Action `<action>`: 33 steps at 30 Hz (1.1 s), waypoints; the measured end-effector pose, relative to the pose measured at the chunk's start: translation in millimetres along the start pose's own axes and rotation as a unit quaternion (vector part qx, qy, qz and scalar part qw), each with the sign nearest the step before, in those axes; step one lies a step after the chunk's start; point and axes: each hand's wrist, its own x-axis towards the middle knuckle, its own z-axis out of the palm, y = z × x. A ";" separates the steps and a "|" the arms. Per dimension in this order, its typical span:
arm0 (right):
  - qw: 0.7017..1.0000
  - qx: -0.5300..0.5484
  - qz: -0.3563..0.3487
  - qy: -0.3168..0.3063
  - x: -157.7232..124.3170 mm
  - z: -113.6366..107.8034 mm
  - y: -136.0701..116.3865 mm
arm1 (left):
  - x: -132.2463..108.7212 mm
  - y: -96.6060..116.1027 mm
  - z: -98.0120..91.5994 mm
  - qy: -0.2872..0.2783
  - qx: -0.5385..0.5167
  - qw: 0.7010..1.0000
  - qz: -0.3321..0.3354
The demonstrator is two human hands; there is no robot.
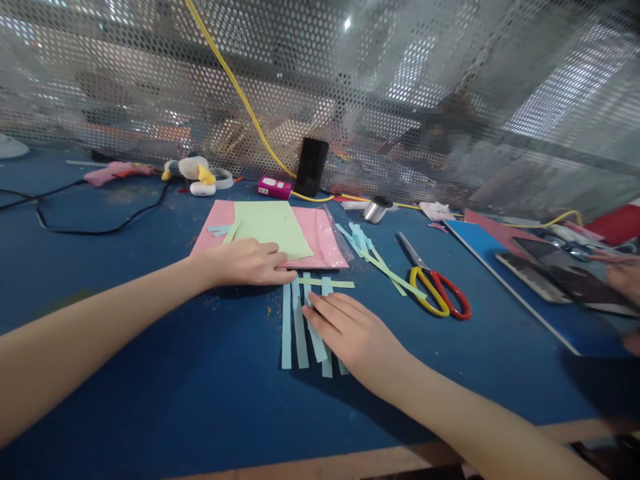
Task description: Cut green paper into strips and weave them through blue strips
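Several light blue paper strips (287, 327) lie side by side, pointing toward me, with a pale green paper strip (341, 285) crossing their far ends. My left hand (245, 262) rests by the near edge of the pink sheets, its fingers bent together and their tips pressing at the green strip's left end. On one of the middle blue strips, my right hand (353, 330) has its fingertips pressed close together, and it covers part of the rightmost strips. A light green sheet (273, 227) lies on pink paper in a clear sleeve (320, 233), just beyond my left hand.
Right of the strips lie loose strips (380, 263) and open scissors (435, 290) with red and yellow handles. Behind are a wire spool (377, 209), a phone (311, 167) and a magenta box (274, 188). Another person's hand (625, 277) is at far right, near a blue board (500, 280).
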 end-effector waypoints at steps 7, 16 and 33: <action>0.999 -0.008 -0.012 0.038 1.4 -4.0 -0.1 | 0.3 -0.3 2.0 -0.001 -0.019 1.000 0.000; 0.997 -0.023 -0.035 0.068 3.1 0.5 -2.7 | 1.3 -1.4 2.6 0.020 -0.040 0.999 0.006; 0.995 -0.065 -0.048 0.050 -1.1 -3.0 -5.9 | 3.2 -1.9 -2.1 0.029 -0.025 0.999 0.018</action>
